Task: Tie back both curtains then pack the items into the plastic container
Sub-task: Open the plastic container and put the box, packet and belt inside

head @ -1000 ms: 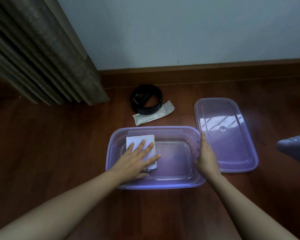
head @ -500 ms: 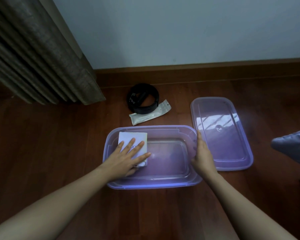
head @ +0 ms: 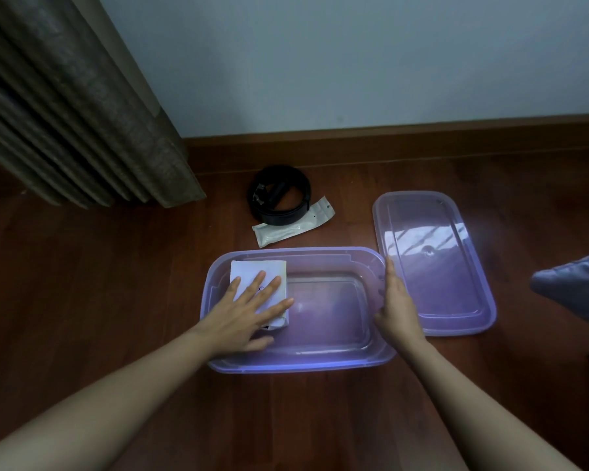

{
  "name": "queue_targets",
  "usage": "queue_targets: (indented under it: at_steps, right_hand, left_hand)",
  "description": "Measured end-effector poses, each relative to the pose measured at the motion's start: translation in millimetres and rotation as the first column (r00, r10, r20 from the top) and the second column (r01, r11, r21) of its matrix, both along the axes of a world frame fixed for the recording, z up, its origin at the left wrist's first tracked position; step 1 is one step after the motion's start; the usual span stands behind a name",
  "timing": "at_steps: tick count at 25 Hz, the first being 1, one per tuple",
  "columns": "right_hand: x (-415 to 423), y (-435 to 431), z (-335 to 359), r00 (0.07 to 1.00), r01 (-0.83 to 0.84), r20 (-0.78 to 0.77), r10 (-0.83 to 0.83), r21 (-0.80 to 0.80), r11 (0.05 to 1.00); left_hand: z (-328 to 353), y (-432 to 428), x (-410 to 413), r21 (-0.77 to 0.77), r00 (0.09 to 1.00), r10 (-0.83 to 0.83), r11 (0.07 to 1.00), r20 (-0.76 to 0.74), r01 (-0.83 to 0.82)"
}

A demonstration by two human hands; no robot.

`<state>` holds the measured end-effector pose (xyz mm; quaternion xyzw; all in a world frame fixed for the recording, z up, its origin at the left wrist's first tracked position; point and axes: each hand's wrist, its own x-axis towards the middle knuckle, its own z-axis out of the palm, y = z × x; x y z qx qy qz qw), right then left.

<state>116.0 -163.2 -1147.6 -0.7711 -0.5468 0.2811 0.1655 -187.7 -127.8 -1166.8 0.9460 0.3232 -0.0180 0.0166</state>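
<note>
Translucent purple plastic container [head: 300, 367] | flat white paper box [head: 257, 270] lies in its left end | left hand [head: 249, 307] presses the box, fingers spread flat | right hand [head: 397, 304] braces its right wall, fingers straight | risk: an uneven push could tilt the box or skid the container.

Plain pale blue-grey wall [head: 354, 56] behind. Brown wood skirting [head: 422, 136] ran along its foot. Floor [head: 82, 283] was dark reddish wood boards with faint sheen. Light dim, cool; far left in shadow.
</note>
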Motion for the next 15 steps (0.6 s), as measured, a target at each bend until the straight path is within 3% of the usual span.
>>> queue_targets:
  at_steps: [5,7,11,15]
  right_hand:
    - [-1,-1,0,1.0,-0.004,0.013,0.004,-0.003,1.0]
    - [-1,-1,0,1.0,-0.004,0.007,0.004,-0.007,1.0]
    - [0,-2,-1,1.0,0.004,-0.012,-0.003,0.01,1.0]
    - [2,-2,-3,1.0,0.01,-0.006,-0.01,0.003,1.0]
  left_hand:
    - [38,21,25,-0.125,0.916,0.165,0.984,0.365,-0.127]
    - [51,57,43,-0.136,0.86,0.28,0.96,0.427,-0.245]
    - [56,144,70,-0.38,0.645,0.677,0.734,0.355,-0.562]
    - [32,182,73,-0.552,0.559,0.827,0.491,0.054,-0.674]
